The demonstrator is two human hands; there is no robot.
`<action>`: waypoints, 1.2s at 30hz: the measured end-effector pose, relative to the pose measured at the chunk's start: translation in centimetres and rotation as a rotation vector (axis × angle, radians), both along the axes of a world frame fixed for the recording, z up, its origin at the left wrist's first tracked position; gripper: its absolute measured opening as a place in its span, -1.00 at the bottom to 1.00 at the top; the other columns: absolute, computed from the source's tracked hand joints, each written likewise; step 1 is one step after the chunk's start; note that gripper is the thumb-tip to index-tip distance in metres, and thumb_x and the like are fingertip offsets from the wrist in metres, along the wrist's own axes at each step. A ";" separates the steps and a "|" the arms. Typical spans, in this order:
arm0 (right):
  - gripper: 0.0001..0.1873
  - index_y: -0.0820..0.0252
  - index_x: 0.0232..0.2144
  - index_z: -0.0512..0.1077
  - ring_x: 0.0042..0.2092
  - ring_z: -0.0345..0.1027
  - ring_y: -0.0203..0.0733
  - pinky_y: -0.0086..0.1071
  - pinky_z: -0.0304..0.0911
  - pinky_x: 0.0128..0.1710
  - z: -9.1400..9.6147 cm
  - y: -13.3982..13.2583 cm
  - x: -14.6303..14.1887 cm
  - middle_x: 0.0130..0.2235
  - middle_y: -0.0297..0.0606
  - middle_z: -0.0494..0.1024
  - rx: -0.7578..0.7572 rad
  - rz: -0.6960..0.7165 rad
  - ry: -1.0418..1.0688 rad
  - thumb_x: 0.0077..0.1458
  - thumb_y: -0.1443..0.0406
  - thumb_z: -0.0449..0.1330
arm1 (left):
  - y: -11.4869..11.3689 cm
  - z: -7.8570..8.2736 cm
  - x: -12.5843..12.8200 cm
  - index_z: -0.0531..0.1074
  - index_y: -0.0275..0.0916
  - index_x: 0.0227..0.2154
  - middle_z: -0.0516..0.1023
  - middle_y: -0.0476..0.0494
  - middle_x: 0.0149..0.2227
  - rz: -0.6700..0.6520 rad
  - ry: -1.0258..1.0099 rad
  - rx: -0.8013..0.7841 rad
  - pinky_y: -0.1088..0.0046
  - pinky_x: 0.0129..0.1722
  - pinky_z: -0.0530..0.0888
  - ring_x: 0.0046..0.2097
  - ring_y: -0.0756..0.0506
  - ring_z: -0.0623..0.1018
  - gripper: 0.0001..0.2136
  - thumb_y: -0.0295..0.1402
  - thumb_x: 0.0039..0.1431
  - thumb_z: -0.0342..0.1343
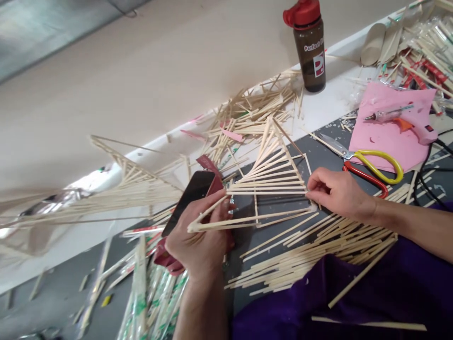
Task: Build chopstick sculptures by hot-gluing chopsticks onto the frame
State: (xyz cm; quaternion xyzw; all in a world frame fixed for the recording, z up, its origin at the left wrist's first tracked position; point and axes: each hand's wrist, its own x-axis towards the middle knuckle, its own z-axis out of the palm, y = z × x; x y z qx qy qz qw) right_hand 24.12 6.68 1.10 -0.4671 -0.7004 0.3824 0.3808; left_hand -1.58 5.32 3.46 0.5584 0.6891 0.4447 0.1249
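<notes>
A frame of pale wooden chopsticks [279,177] is held up over the dark mat, its sticks fanned in rows between slanting side edges. My left hand [200,231] is closed around its left end, fingers behind the triangular corner. At the right edge, my right hand [336,191] pinches the end of the lowest row; its fingertips hide the exact contact. Loose chopsticks [283,264] lie below the frame, partly under my right forearm. Scissors [354,153] with one yellow and one red handle lie just beyond my right hand.
A glue gun [403,120] rests on pink paper [364,137], its cable at the right. A red-capped bottle [311,52] stands by the wall. A phone [191,196] lies behind my left hand. Wrapped chopsticks [141,293] and a stick pile [255,106] surround the work; another stick structure [130,184] is left.
</notes>
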 end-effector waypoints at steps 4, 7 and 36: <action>-0.94 0.18 -0.45 0.30 -0.51 0.21 -0.43 -0.52 0.14 -0.49 0.0 -0.2 -0.2 -0.51 -0.42 0.41 -0.042 0.003 0.090 0.00 0.40 0.14 | 0.2 0.1 0.3 0.62 -0.16 -0.28 0.60 -0.10 -0.37 0.047 0.009 0.046 0.49 -0.55 0.41 -0.44 -0.04 0.55 -0.80 -0.21 0.06 0.27; -0.92 0.19 -0.42 0.32 -0.50 0.24 -0.43 -0.52 0.16 -0.49 -0.2 -0.3 -0.3 -0.51 -0.42 0.41 -0.082 -0.007 0.135 -0.03 0.42 0.12 | 0.4 -0.2 0.1 0.62 -0.21 -0.29 0.60 -0.09 -0.41 0.014 0.036 0.092 0.49 -0.52 0.44 -0.46 -0.02 0.54 -0.80 -0.24 0.04 0.28; -0.97 0.22 -0.45 0.40 -0.59 0.29 -0.41 -0.52 0.18 -0.56 0.2 -0.1 0.1 -0.61 -0.46 0.40 -0.331 0.017 0.188 0.02 0.36 0.18 | 0.3 -0.4 -0.1 0.61 -0.19 -0.25 0.60 -0.08 -0.40 0.020 -0.037 0.033 0.54 -0.54 0.41 -0.46 -0.01 0.55 -0.77 -0.20 0.06 0.25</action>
